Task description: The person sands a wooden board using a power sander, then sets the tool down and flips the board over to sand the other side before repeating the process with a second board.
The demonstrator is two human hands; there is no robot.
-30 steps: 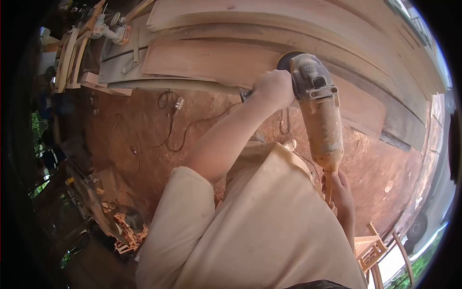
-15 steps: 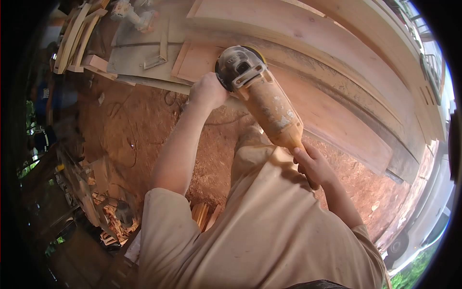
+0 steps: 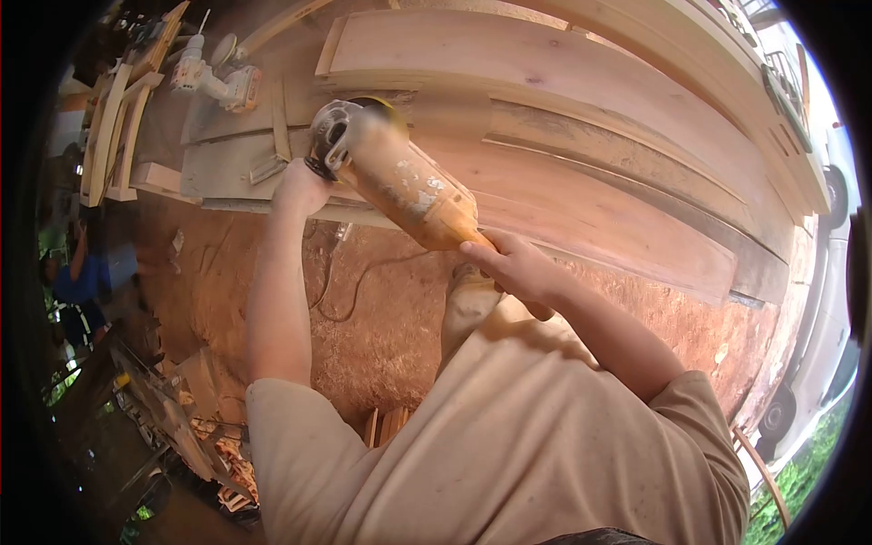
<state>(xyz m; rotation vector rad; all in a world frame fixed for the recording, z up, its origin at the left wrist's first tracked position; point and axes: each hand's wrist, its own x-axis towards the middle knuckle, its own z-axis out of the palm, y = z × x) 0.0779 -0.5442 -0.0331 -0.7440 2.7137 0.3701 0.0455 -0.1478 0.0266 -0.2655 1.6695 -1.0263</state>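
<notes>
A dusty orange power tool, an angle grinder or sander [image 3: 409, 186], lies slantwise over the near board, its head at the upper left. My left hand [image 3: 302, 188] is closed at the side of the tool's head, where a side handle would be; the handle itself is hidden. My right hand [image 3: 510, 263] is wrapped round the narrow rear end of the tool. Under and beside the tool head runs a reddish wooden board [image 3: 581, 195]. Part of the disc's yellow edge shows behind the head.
A cordless drill [image 3: 218, 82] lies at the upper left near stacked wood strips [image 3: 113, 136]. Another wide board [image 3: 545, 59] lies farther back. A cable [image 3: 363, 272] crosses the dirt floor. A person in blue [image 3: 80, 282] is at the far left; a vehicle [image 3: 808, 336] stands right.
The tool and both my hands have moved left along the board. The view has shifted too, and the person in blue now shows more clearly at the left.
</notes>
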